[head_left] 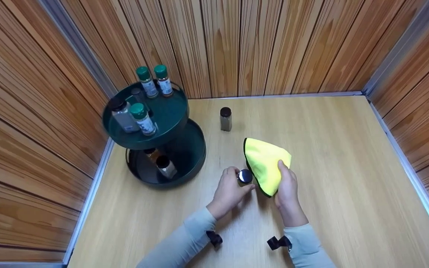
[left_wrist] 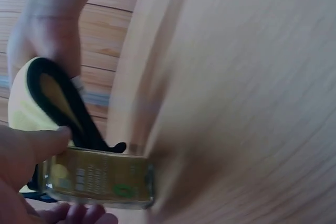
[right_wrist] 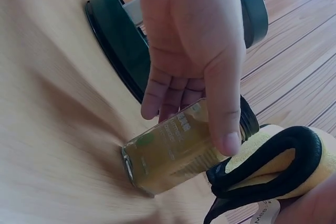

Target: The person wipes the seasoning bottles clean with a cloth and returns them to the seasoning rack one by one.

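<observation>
My left hand point(head_left: 229, 191) grips a square glass spice jar point(right_wrist: 173, 145) near its dark cap, thumb on one side and fingers on the other. Yellow-brown powder fills the jar, and its printed label has a green mark. Its base is close to the table; whether they touch I cannot tell. On the right, a bright yellow cloth point(head_left: 264, 163) with black edging is held in my right hand point(head_left: 287, 190), thumb on top. The folded cloth edge lies right beside the jar's capped end in both wrist views.
A dark green two-tier round rack point(head_left: 169, 126) stands at the left, with several jars on its upper tray and two dark-capped ones below. Another dark-capped jar point(head_left: 226, 121) stands upright on the table behind my hands. Wood-panelled walls point(head_left: 222, 48) border the table.
</observation>
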Demonstrator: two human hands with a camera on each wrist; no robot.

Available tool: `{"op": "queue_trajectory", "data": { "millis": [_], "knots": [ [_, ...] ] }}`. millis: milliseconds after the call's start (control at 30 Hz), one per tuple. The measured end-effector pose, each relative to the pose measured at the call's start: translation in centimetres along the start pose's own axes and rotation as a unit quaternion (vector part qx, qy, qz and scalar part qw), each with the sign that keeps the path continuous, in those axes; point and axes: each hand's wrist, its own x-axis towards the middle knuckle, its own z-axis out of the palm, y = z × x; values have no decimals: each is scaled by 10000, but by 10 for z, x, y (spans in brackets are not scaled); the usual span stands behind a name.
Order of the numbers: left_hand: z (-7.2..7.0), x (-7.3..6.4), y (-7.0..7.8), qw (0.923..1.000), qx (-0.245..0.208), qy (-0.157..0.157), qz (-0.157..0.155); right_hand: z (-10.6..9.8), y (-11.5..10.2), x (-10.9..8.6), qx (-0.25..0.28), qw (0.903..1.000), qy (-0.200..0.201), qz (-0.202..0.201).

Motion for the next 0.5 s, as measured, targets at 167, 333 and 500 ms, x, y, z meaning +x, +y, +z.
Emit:
{"op": "queue_trajectory", "data": {
  "millis": [167,333,500],
  "knots": [
    [-11,3,2,9995,-134,-252,138,3,2,-1,-25,10000,33,-70],
    [-20,5,3,9974,26,-548,464,7,2,-1,-71,9999,-10,-110],
    [-28,9,4,9927,326,-907,723,11,1,-3,-132,9997,-142,-117]
  ]
}}
